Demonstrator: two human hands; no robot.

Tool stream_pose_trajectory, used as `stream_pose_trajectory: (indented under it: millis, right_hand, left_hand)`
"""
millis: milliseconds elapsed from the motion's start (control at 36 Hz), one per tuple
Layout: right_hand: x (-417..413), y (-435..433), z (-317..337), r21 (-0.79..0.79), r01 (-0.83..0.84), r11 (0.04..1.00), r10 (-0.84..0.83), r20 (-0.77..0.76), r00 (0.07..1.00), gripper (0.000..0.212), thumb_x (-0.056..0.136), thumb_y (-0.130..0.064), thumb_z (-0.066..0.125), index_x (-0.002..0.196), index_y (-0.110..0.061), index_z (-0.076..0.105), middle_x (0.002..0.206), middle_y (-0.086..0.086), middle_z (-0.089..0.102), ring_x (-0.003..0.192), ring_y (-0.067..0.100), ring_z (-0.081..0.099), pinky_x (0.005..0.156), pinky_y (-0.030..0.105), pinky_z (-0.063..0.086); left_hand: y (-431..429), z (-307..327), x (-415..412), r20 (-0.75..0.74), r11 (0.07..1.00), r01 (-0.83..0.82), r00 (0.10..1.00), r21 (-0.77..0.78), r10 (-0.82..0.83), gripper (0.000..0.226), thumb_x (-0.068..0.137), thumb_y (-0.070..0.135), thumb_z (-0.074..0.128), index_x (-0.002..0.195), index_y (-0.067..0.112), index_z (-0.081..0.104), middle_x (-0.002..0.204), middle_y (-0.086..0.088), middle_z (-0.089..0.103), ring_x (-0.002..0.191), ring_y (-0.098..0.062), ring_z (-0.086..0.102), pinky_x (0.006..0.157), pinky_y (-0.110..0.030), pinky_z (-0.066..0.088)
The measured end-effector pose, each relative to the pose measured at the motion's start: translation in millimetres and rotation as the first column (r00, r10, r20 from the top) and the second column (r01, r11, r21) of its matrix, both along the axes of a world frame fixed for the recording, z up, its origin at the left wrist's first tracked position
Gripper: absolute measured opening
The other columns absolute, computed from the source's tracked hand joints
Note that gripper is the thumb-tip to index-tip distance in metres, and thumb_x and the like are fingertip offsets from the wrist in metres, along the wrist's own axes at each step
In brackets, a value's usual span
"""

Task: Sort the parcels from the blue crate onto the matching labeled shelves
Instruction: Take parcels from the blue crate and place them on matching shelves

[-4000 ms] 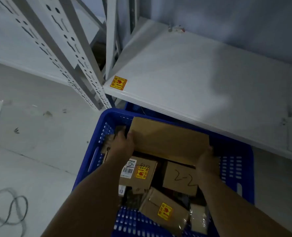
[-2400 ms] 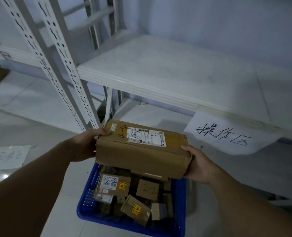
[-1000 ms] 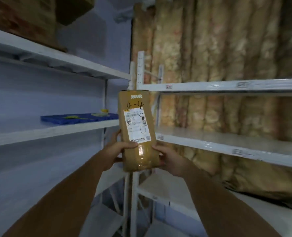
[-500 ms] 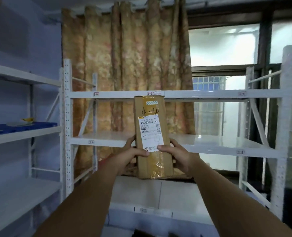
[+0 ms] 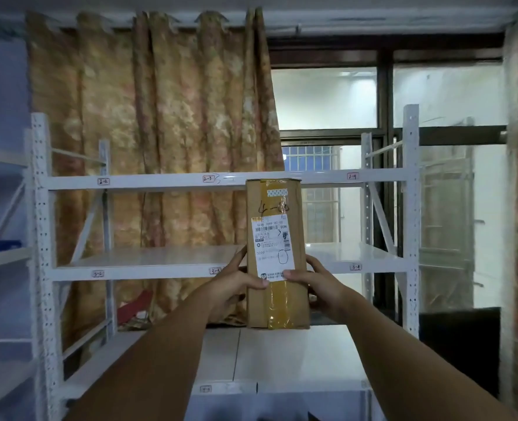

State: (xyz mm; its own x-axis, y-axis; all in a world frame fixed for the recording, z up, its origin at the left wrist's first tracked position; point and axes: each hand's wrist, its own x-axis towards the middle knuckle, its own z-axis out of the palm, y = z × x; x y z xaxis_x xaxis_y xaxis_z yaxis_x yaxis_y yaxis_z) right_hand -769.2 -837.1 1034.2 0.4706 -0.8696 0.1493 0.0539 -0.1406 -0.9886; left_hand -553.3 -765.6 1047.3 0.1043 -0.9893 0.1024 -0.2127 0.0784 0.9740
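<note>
Parcel: brown cardboard box, upright, taped down its face, with a white shipping label and a handwritten mark above it. Held in mid-air at centre, in front of the white shelf rack. Left hand grasps the left edge, right hand the right edge, thumbs on the label. Far behind: patterned curtain left, window right.

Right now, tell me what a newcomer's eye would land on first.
A tall cardboard parcel, held upright at centre by the left hand and right hand, white shipping label facing the camera. Behind it stands white tagged shelving, with a golden curtain on the left and a bright window on the right.
</note>
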Motion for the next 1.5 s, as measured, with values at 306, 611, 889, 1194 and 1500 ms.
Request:
stream_pose_trajectory:
  millis: [306, 611, 889, 1194, 1500]
  right_hand:
    - [-30.0, -18.7, -28.9, 0.033, -0.01, 0.999, 0.017, -0.225, 0.974, 0.085, 0.066, -0.026, 0.096, 0.138, -0.043, 0.054, 0.127, -0.002, 0.072, 0.123, 0.032, 0.064, 0.103, 0.056, 0.054]
    - [-61.5, -38.9, -94.8, 0.228, 0.08, 0.97, -0.048, -0.142, 0.989, 0.054, 0.087, -0.04, 0.08, 0.136, -0.042, 0.059, 0.132, 0.001, 0.069, 0.124, 0.028, 0.059, 0.097, 0.054, 0.054]
    - [-91.6, -120.7, -153.4, 0.276, 0.112, 0.955, -0.031, -0.28, 0.96, 0.075, 0.075, -0.058, 0.085, 0.14, -0.04, 0.05, 0.131, -0.005, 0.066, 0.121, 0.022, 0.059, 0.098, 0.05, 0.049]
    - [-129.0, -294.9, -235.6, 0.267, 0.079, 0.96, 0.023, -0.357, 0.934, 0.09, 0.076, -0.035, 0.092, 0.149, -0.037, 0.04, 0.135, -0.005, 0.064, 0.119, 0.025, 0.064, 0.099, 0.051, 0.053]
    - [-134.8, -426.9, -290.7, 0.331, 0.011, 0.944, 0.076, -0.249, 0.965, 0.074, 0.084, -0.024, 0.086, 0.145, -0.037, 0.046, 0.128, -0.01, 0.065, 0.102, 0.012, 0.068, 0.06, 0.021, 0.057]
  left_hand:
    - [-31.6, -36.3, -0.2, 0.154, 0.995, 0.077, 0.984, 0.067, -0.086, 0.1, 0.073, 0.002, 0.086, 0.151, 0.04, 0.036, 0.126, 0.005, 0.071, 0.104, -0.027, 0.074, 0.082, -0.055, 0.062]
    - [-67.7, -109.1, -32.9, 0.104, 0.978, 0.151, 0.98, 0.142, -0.167, 0.08, 0.08, 0.003, 0.084, 0.144, 0.034, 0.045, 0.128, 0.008, 0.066, 0.104, -0.023, 0.073, 0.077, -0.053, 0.063]
    - [-152.7, -176.1, -63.4, 0.045, 0.951, 0.177, 0.98, 0.253, -0.194, 0.079, 0.077, -0.002, 0.084, 0.14, 0.032, 0.049, 0.113, 0.002, 0.075, 0.096, -0.023, 0.077, 0.079, -0.055, 0.062]
    - [-321.5, -276.3, -118.0, 0.043, 0.949, 0.085, 0.994, 0.304, -0.103, 0.103, 0.056, 0.022, 0.087, 0.142, 0.04, 0.032, 0.133, -0.008, 0.057, 0.111, -0.032, 0.067, 0.073, -0.047, 0.061]
    - [-448.5, -315.6, -136.9, -0.045, 0.938, -0.057, 0.996, 0.342, 0.077, 0.085, 0.068, -0.005, 0.078, 0.134, 0.033, 0.042, 0.115, -0.013, 0.054, 0.107, -0.038, 0.056, 0.093, -0.065, 0.05]
